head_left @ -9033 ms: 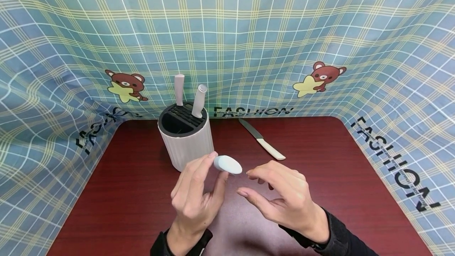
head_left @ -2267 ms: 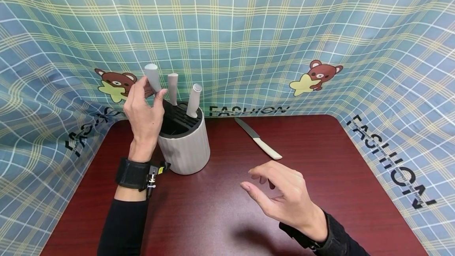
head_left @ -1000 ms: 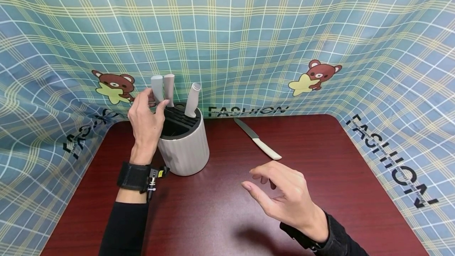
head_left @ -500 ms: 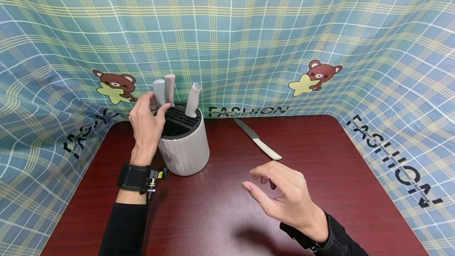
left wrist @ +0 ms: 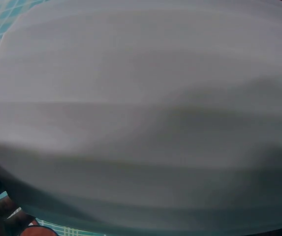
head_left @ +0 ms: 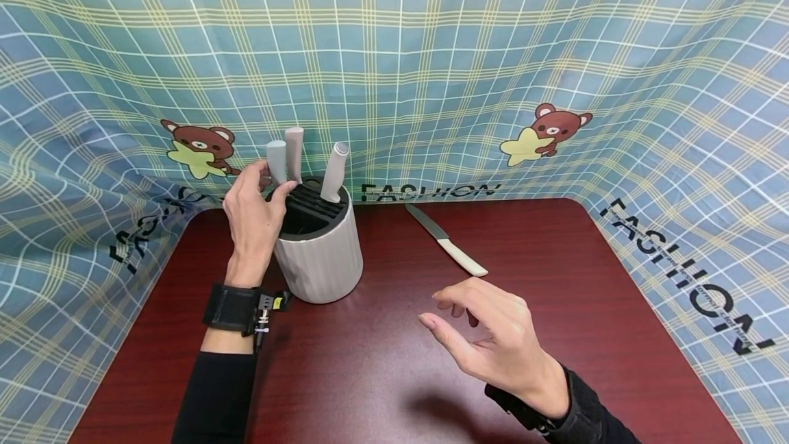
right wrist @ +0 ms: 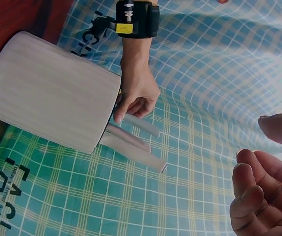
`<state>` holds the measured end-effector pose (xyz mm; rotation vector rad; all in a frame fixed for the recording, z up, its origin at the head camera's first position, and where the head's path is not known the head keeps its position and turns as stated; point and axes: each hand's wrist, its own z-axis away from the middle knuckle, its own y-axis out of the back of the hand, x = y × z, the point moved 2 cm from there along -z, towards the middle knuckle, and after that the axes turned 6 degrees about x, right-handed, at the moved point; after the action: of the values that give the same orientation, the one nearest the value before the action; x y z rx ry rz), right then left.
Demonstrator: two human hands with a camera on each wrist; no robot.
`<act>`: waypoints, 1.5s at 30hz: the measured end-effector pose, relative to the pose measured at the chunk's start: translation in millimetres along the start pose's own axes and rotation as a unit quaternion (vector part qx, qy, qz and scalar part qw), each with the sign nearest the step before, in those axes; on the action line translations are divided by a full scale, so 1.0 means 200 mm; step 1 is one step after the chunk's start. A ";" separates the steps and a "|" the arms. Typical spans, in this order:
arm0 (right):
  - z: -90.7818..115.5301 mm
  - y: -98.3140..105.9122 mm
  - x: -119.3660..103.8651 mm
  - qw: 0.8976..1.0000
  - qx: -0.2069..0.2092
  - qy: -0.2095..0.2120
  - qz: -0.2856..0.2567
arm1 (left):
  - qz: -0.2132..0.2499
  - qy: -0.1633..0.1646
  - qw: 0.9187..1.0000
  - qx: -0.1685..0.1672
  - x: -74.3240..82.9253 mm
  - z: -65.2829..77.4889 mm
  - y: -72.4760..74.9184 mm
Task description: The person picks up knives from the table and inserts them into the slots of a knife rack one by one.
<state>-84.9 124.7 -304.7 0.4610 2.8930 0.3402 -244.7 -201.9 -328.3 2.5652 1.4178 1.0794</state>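
A pale grey, ribbed knife block (head_left: 320, 269) with a black slotted top stands at the left of the table in the head view. My left hand (head_left: 251, 214) is at its back-left rim, thumb and fingers pinching a light-blue-handled knife (head_left: 277, 162) low on the handle. The handle points up, and its blade is hidden. Two more knives stand in the slots, one with a pinkish-grey handle (head_left: 294, 155) and one with a round-ended handle (head_left: 335, 173). My right hand (head_left: 493, 338) hovers over the table's front right, fingers loosely bent around nothing.
Behind my right hand a knife with a cream handle (head_left: 462, 257) and grey blade lies on the dark red table (head_left: 542, 252). Checked cloth (head_left: 401, 88) walls the table at the back and sides. The block's wall (left wrist: 141, 123) fills the left wrist view.
Since the earliest frame, the light-blue-handled knife has gone from between my hands to the block. Lately its handle has sunk lower, my left hand staying with it. The right hand holds still.
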 end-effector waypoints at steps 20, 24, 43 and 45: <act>0.01 0.01 0.00 1.000 0.001 -0.004 -0.002 | -0.001 0.032 0.999 -0.003 -0.01 0.01 -0.01; 0.01 0.01 0.00 1.000 0.000 -0.004 0.000 | -0.002 0.030 1.000 -0.003 -0.02 0.02 -0.02; 0.00 0.01 0.01 1.000 0.002 -0.011 0.002 | 0.005 -0.002 0.998 0.061 0.06 -0.01 0.07; 0.00 0.01 0.01 1.000 0.001 -0.010 0.003 | 0.010 -0.018 0.997 0.076 0.09 -0.01 0.09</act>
<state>-85.9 127.6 -303.8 0.4716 2.8727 0.3302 -226.1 -198.8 -310.7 2.6920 1.5240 0.9592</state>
